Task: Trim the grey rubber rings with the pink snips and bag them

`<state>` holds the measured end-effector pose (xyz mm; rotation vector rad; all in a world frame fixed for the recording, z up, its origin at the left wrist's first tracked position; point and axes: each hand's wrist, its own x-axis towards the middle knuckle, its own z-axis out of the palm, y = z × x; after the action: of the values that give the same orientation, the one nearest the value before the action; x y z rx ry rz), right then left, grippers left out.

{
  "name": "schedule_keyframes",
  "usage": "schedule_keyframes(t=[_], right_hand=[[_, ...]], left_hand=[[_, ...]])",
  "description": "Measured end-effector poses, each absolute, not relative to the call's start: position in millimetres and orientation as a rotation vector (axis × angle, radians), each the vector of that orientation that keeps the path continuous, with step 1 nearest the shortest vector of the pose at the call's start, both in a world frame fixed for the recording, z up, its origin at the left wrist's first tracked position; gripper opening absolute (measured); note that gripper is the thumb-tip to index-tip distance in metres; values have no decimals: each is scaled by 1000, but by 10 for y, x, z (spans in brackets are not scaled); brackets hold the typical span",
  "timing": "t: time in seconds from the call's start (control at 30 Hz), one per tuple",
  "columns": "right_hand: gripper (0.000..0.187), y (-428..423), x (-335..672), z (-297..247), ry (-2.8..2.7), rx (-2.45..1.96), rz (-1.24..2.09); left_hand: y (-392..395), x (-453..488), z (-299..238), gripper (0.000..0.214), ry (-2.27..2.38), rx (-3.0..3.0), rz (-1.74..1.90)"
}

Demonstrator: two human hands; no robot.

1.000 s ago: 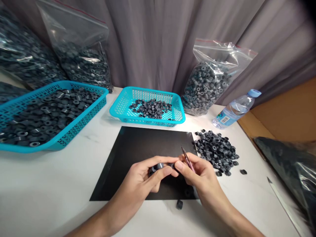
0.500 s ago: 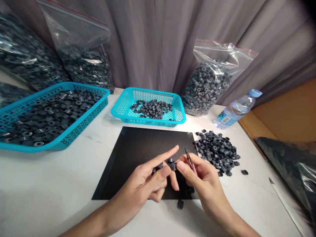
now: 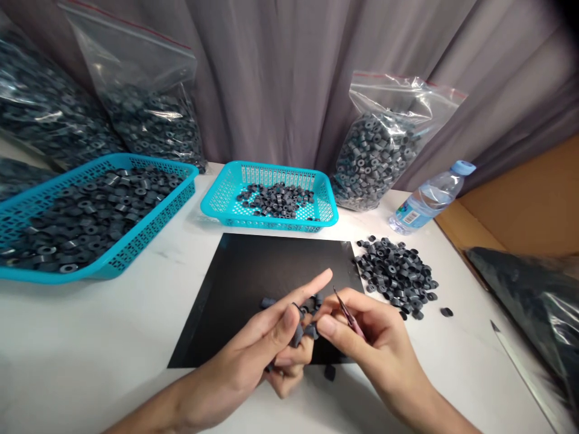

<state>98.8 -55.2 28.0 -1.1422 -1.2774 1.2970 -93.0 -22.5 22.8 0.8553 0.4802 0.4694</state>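
My left hand (image 3: 266, 346) is over the front of a black mat (image 3: 253, 283), its index finger stretched out and its thumb and other fingers pinching small dark grey rings (image 3: 301, 325). My right hand (image 3: 368, 334) touches those rings with thumb and forefinger and holds a thin pink-handled pointed tool (image 3: 346, 310). A few grey rings (image 3: 266, 302) lie on the mat just beyond my fingers. One ring (image 3: 330, 372) lies on the white table at the mat's front edge.
A loose pile of grey rings (image 3: 395, 274) lies right of the mat. Two turquoise baskets (image 3: 217, 202) (image 3: 136, 241) hold more rings. Clear bags of rings (image 3: 375, 150) (image 3: 149, 120) stand by the grey curtain. A water bottle (image 3: 429, 196), a cardboard box (image 3: 520, 211) and a dark bag (image 3: 529, 295) are at the right.
My left index finger has lifted off and straightened out, and the rings held in a stack have come apart. A few rings now lie on the mat beyond my fingers.
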Motion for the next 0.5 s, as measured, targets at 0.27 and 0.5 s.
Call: schedule_keyframes(t=[0.27,0.5], right_hand=[[26,-583,920,233,-1213,-1213,1269],[23,-587,877,209,-1202,-1211,1202]], left_hand=[[-209,-952,178,60,469,854,437],[-229,-903,166,59,464,832,435]])
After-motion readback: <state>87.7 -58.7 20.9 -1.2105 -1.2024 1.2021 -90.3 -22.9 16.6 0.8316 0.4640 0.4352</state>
